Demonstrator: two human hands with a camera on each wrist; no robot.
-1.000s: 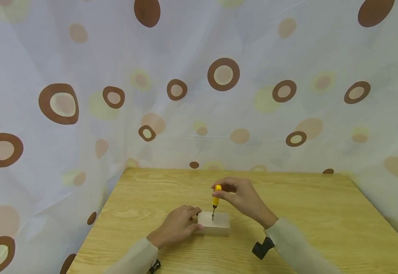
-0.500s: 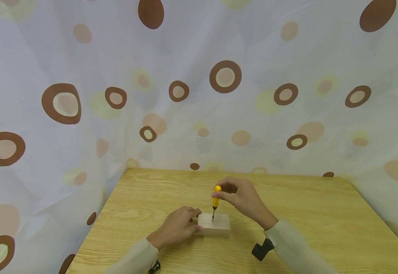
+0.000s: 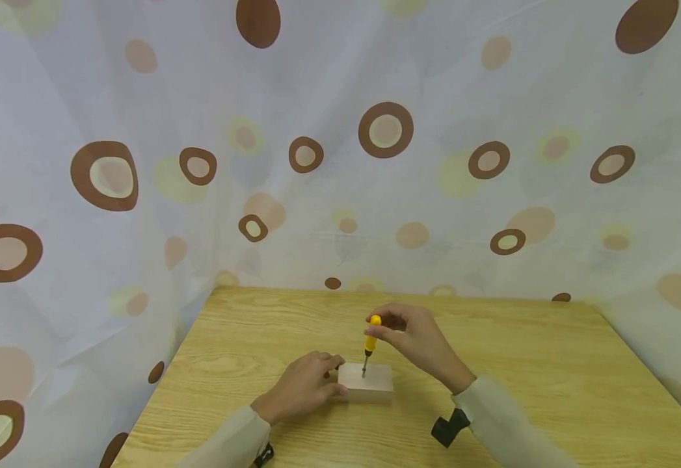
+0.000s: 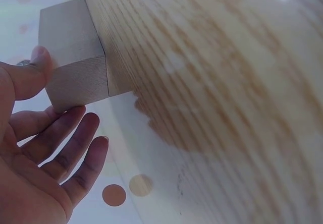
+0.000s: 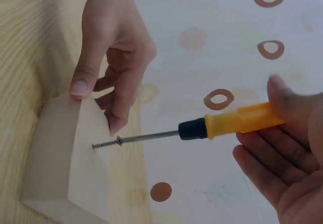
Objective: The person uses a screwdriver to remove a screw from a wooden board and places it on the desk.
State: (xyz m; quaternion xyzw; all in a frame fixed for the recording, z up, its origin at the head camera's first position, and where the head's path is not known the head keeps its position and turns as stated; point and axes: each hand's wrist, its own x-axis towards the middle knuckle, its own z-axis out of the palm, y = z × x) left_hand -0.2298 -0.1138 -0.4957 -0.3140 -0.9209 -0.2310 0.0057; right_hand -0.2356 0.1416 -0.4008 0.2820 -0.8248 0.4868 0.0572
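The left hand [image 3: 302, 388] braces the pale rectangular wooden block [image 3: 366, 382], thumb pressed on one face and fingers against the near side, much as it did a second ago. On the block's top stands a threaded metal screw [image 5: 105, 144] with the yellow-handled screwdriver [image 3: 370, 342] on its head. The right hand [image 3: 416, 341] pinches the handle's top between thumb and fingertips (the grip has shifted slightly round since half a second ago, and the shaft leans a little), so by my reading the screw is being turned in, most of its thread showing. The block sits mid-front on a light oak-grain wooden table [image 3: 551, 364]. Behind hangs a sheer white curtain with brown rings [image 3: 385, 130].
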